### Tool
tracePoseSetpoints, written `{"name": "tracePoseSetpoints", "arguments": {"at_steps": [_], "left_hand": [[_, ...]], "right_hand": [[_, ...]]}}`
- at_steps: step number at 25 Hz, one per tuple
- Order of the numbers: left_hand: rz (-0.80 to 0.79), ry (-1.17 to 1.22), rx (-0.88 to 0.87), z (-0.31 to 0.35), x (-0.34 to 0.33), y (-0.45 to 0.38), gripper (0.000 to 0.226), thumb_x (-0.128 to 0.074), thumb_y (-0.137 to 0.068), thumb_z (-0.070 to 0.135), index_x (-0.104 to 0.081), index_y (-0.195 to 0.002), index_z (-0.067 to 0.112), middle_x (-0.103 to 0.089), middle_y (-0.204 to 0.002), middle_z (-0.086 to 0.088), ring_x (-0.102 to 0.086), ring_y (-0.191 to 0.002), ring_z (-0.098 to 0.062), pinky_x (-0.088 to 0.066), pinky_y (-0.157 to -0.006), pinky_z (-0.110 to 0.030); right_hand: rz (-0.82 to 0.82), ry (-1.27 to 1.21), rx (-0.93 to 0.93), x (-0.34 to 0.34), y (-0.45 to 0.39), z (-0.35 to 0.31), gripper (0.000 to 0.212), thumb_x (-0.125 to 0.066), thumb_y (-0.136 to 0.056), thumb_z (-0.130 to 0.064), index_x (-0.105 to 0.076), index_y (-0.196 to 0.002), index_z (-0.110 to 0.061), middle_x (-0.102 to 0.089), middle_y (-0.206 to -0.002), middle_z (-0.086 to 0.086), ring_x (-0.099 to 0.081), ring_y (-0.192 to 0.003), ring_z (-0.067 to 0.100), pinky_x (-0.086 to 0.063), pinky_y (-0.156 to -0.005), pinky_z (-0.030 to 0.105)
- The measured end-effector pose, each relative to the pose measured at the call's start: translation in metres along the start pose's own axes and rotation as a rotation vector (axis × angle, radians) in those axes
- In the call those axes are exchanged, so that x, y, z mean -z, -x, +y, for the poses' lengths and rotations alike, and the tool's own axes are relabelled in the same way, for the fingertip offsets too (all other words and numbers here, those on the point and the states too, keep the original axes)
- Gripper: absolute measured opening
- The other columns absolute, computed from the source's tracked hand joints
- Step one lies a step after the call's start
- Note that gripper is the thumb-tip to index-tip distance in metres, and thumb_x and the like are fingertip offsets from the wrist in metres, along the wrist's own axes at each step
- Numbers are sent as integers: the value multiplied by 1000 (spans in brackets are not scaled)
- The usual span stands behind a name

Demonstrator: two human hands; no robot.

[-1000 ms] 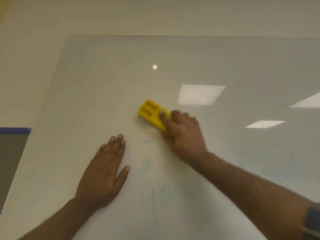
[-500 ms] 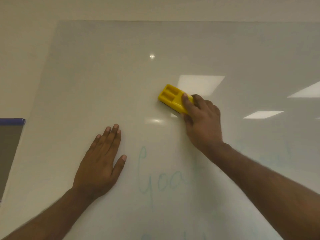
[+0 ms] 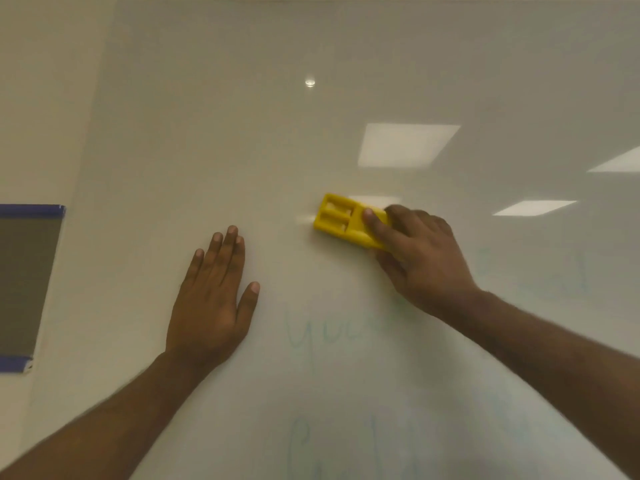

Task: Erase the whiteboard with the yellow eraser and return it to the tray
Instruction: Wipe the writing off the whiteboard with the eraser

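Wiping mid-task: right hand (image 3: 420, 258) grips eraser (image 3: 341, 221) on whiteboard (image 3: 207, 133); left hand (image 3: 211, 296) flat, open beside it; faint writing (image 3: 332, 332) below eraser remains; tray unseen.

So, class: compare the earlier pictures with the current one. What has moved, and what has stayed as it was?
The right hand swept the yellow eraser rightward and up across the whiteboard, then back left and lower. It never let go. The left hand stayed flat on the board. The faint blue writing below remains, though it looks more smeared now.
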State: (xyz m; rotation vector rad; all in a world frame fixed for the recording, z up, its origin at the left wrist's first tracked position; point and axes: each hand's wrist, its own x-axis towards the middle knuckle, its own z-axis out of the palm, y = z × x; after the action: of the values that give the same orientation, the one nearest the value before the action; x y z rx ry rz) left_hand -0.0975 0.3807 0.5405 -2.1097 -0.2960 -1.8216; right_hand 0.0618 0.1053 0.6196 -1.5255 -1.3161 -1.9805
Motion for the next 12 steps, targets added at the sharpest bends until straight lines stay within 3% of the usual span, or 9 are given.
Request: {"name": "tracePoseSetpoints", "arguments": {"at_steps": [2,6,9,12], "left_hand": [[-5,-9,-49,-3,0,4,67,-27,-103,40,-18,-159,4,-14,-169,-7,-12,-157,-23,-18,-126,-49],[-12,-8,-99,-6,-1,13,65,-29,-104,37,-22,-158,2,-17,-169,-9,-15,-157,-24,-22,-125,-50],[-7,-6,-89,-7,0,17,65,-28,-103,37,-21,-159,3,-17,-169,-8,-15,-157,-24,-20,-125,-48],[48,18,6,5,-3,23,63,-28,-102,32,-24,-158,3,-21,-167,-9,-19,-156,-26,-22,-125,-51]], "right_hand": [[18,-72,-137,-11,-6,-32,55,-65,-85,-22,-53,-139,-15,-58,-128,23,-59,-98,42,-43,-83,41],[-86,-131,193,-19,64,-84,47,-53,-96,-28,-49,-142,-17,-56,-133,17,-57,-100,36,-42,-84,38],[-176,-114,402,-3,96,-62,44,-47,-101,-30,-47,-143,-19,-57,-135,13,-58,-104,32,-42,-89,37],[-121,10,319,5,70,-22,44,-47,-99,-31,-49,-141,-19,-58,-135,16,-60,-108,36,-40,-89,38]]}}
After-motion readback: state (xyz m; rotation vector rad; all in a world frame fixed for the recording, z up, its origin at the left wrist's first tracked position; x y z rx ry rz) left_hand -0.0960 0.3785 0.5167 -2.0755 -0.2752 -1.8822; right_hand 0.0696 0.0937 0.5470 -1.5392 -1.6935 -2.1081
